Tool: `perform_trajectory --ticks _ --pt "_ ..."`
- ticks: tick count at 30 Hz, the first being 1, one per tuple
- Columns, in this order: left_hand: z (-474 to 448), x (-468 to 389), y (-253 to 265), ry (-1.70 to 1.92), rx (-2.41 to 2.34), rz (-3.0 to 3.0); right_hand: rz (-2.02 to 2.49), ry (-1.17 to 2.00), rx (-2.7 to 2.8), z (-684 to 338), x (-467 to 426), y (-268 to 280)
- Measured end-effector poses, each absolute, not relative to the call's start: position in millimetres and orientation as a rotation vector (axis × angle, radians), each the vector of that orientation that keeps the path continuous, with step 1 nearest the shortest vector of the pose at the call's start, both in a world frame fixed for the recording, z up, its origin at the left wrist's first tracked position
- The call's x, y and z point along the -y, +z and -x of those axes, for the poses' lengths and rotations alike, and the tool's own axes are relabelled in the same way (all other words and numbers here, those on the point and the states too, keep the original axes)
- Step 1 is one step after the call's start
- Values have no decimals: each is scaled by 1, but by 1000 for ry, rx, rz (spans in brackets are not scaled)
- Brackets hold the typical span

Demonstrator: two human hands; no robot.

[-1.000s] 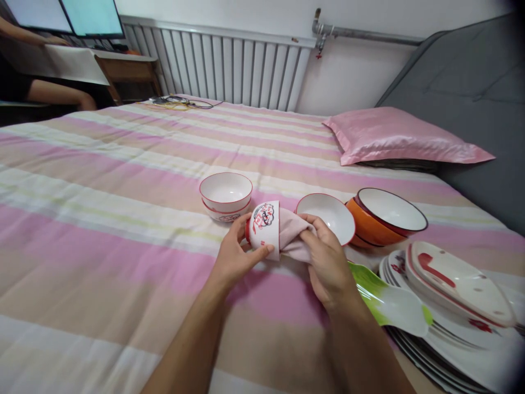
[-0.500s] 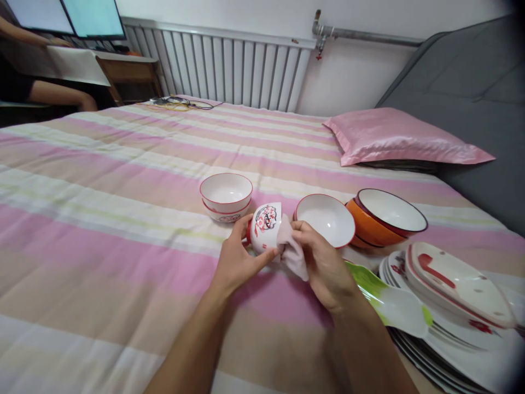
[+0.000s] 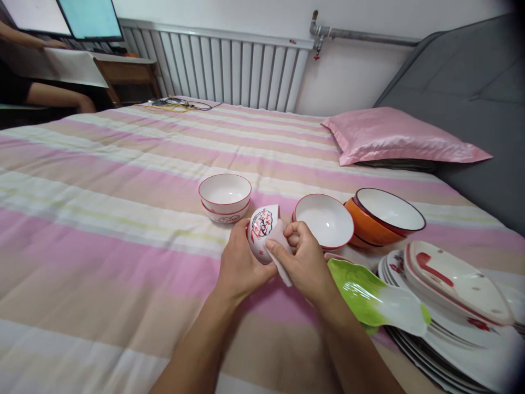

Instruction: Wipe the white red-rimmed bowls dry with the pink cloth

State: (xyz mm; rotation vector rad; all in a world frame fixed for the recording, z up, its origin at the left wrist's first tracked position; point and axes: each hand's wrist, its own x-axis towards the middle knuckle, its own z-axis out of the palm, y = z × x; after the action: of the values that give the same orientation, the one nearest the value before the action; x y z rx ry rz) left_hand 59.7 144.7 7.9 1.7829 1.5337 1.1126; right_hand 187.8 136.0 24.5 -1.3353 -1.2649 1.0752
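Note:
My left hand grips a small white bowl with a red and black floral print, tilted on its side above the bed. A pale pink cloth is pinched in my right hand, its thumb pressing it against the bowl's outer wall. Just beyond my left hand stand two stacked white bowls with red rims. Past my right hand sits another red-rimmed white bowl, on top of one mostly hidden beneath it. The held bowl's opening faces right, and its inside is not visible.
Orange bowls are stacked at the right. A green and white leaf-shaped dish lies near my right forearm, beside piled plates. Farther back are a pink pillow and cables. A person sits at a desk, upper left.
My right hand has shifted its hold on the cloth, and its thumb now lies over the bowl's outside. The bowl has turned slightly in my left hand. More of the green dish shows.

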Motion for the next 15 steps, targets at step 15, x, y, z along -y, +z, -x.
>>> perform_trajectory --ticks 15 --pt "-71 -135 8 1035 -1582 -2089 1176 1180 874 -194 -141 27"
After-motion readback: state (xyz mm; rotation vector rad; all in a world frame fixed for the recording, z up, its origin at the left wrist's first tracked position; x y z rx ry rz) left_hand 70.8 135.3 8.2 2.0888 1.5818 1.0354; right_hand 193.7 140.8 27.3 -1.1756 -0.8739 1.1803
